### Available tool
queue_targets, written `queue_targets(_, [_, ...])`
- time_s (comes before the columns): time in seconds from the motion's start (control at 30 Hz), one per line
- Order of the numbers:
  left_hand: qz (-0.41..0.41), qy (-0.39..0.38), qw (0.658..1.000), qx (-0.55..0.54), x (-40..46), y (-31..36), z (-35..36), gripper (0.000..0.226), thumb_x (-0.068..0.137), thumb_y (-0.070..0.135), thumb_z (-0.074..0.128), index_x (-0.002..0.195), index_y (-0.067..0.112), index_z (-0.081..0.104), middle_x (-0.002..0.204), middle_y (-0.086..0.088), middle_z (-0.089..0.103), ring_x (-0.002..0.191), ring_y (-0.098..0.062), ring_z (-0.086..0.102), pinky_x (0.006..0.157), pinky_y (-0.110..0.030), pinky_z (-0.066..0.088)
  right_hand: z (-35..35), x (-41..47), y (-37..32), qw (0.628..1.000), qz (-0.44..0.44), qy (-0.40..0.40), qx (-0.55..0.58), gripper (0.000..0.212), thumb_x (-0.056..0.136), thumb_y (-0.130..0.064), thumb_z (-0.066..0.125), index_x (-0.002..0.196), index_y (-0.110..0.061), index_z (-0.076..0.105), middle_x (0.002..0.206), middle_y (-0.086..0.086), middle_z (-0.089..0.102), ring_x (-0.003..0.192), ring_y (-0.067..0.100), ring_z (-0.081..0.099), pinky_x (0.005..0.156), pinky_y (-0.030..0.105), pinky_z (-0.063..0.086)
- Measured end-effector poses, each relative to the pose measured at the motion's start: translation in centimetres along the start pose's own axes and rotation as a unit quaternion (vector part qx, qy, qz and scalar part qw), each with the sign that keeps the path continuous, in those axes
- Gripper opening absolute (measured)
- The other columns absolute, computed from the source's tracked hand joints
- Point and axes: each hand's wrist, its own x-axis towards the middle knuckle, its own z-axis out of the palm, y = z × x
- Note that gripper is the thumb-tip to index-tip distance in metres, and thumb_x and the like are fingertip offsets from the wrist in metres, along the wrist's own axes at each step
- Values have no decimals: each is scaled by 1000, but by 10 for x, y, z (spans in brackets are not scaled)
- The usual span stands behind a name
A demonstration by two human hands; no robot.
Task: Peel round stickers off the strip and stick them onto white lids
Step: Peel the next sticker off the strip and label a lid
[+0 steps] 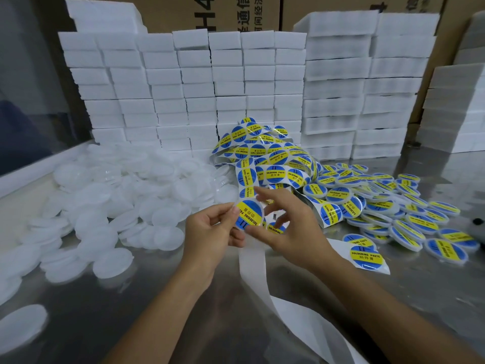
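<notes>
Left hand [210,232] is gripping a stickered lid [248,214] by its edge, held above the metal table [183,311], right hand [286,227] has loose fingers spread over it. Sticker strip [273,164] is tangled just behind, plain white lids [118,200] piled left, finished ones [388,206] right

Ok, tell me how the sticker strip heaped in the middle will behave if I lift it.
The sticker strip probably hangs floppy: it lies in loose curling loops. It looks thin, so likely light. Its emptied backing tail drapes limp off the table, so expect trailing and tangling.
</notes>
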Motion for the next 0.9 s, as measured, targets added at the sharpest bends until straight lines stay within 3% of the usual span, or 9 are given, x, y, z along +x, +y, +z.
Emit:
queue_targets(0.13, [10, -14, 1000, 19, -2, -1, 1, 8, 89, 16, 68, 88, 13, 75, 65, -5, 72, 49, -10, 58, 47, -21, 50, 3, 0, -3, 995, -79, -10, -65, 54, 72, -32, 87, 121, -14, 70, 117, 2, 62, 105, 5, 59, 80, 16, 48])
queue_targets(0.2, [13, -11, 999, 30, -1, -2, 1, 13, 88, 23, 68, 84, 14, 76, 63, 0, 71, 53, -7, 60, 50, -21, 51, 3, -1, -4, 994, -81, 3, -67, 46, 74, -30, 86, 115, -13, 72, 114, 1, 65, 105, 8, 61, 85, 21, 50])
queue_targets(0.3, [44, 11, 992, 116, 1, -8, 0, 21, 88, 35, 67, 77, 19, 75, 65, 6, 69, 58, -6, 59, 55, -22, 52, -3, 1, 3, 994, -52, 29, -89, 37, 76, -32, 84, 107, -16, 74, 111, -2, 70, 108, 11, 62, 91, 31, 51])
queue_targets(0.4, [35, 8, 967, 253, -1, -15, -1, 18, 83, 40, 71, 94, 27, 69, 89, 12, 68, 76, -5, 64, 70, -23, 53, -18, 9, 23, 989, 16, 67, -128, 26, 79, -32, 81, 100, -18, 73, 117, 0, 64, 109, 11, 58, 87, 33, 51])
queue_targets(0.5, [-34, -2, 973, 227, -3, -16, 1, 32, 78, 42, 76, 103, 28, 63, 92, 7, 68, 82, -5, 66, 81, -34, 56, -42, 19, 49, 972, 79, 141, -173, 19, 81, -29, 79, 90, -16, 69, 112, 1, 56, 104, 15, 56, 78, 26, 42])
queue_targets(0.63, [-81, -18, 979, 187, -3, -13, 2, 41, 75, 40, 79, 108, 28, 58, 84, 7, 74, 83, -11, 69, 83, -33, 56, -62, 32, 77, 938, 120, 185, -268, 18, 87, -26, 73, 93, -10, 66, 102, 10, 58, 91, 30, 57, 74, 33, 41])
queue_targets(0.8, [-117, -16, 987, 110, -2, -14, 1, 41, 78, 11, 78, 112, 19, 58, 73, 7, 75, 70, -10, 71, 69, -26, 55, -71, 47, 99, 899, 145, 179, -372, 19, 90, -20, 66, 100, -5, 65, 105, 19, 60, 91, 39, 57, 78, 43, 42])
queue_targets(0.9, [-138, -4, 986, 90, 1, -13, 0, 37, 80, 3, 74, 113, 14, 61, 84, 1, 75, 77, -17, 72, 73, -31, 58, -79, 54, 110, 877, 190, 146, -416, 21, 94, -22, 59, 106, -5, 63, 112, 19, 59, 100, 39, 56, 87, 47, 43])
